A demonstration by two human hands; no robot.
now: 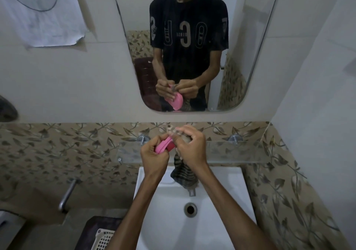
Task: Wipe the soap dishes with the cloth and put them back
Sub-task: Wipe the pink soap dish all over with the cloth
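Left hand (153,154) pinches the pink soap dish (162,147); right hand (189,145) clutches the cloth (183,174). Hard rubbing could knock it into the sink (221,201).

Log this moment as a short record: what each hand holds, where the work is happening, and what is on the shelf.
left hand: grips pink soap dish
right hand: holds striped cloth, pressed against the dish
cloth: tail hangs down over the sink
location: above the sink, in front of the glass shelf
shelf: nothing visible on the part in view
second dish: none visible outside the hands
mirror: reflects the person holding the dish and cloth
stage: wiping under way, dish not yet put back
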